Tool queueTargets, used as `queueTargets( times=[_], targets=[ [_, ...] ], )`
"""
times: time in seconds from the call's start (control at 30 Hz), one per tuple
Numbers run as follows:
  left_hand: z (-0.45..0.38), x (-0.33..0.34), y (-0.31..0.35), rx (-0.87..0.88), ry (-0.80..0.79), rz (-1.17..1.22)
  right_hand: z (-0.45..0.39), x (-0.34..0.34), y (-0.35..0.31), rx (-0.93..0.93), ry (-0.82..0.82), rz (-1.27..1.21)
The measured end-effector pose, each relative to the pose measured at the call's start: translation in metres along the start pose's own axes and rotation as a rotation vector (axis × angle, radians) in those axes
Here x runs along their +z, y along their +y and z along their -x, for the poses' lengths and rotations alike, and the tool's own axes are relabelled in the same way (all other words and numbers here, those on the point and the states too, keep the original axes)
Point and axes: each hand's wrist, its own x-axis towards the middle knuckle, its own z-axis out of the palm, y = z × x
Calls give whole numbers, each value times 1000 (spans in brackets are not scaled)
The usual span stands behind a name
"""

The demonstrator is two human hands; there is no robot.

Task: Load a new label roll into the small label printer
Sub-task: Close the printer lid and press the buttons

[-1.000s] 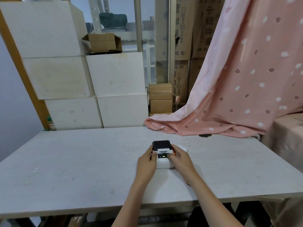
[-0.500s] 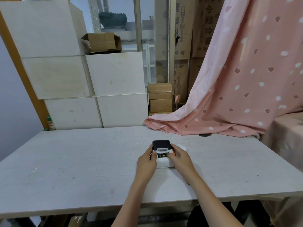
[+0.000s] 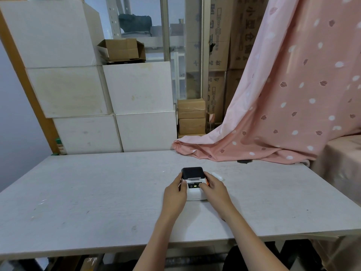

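Printer (image 3: 193, 183), held in both hands' grip, sits on pale table (image 3: 97, 192) before stacked boxes (image 3: 109, 106).

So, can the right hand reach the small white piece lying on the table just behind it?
Probably yes. The white piece lies close behind the right hand, nothing between them, but that hand now holds the printer.

Head-worn camera looks forward and down, seemingly close, over the table (image 3: 97, 192).

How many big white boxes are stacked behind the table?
5. Left column: top, middle, bottom. Right column: upper, lower. More may hide behind them.
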Motion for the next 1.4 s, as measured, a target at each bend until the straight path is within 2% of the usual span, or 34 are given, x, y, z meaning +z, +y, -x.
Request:
queueTargets(
  times=[1.4],
  targets=[
    [-1,0,-3,12,5,20,-4,-2,7,8,-2,-31]
  ],
)
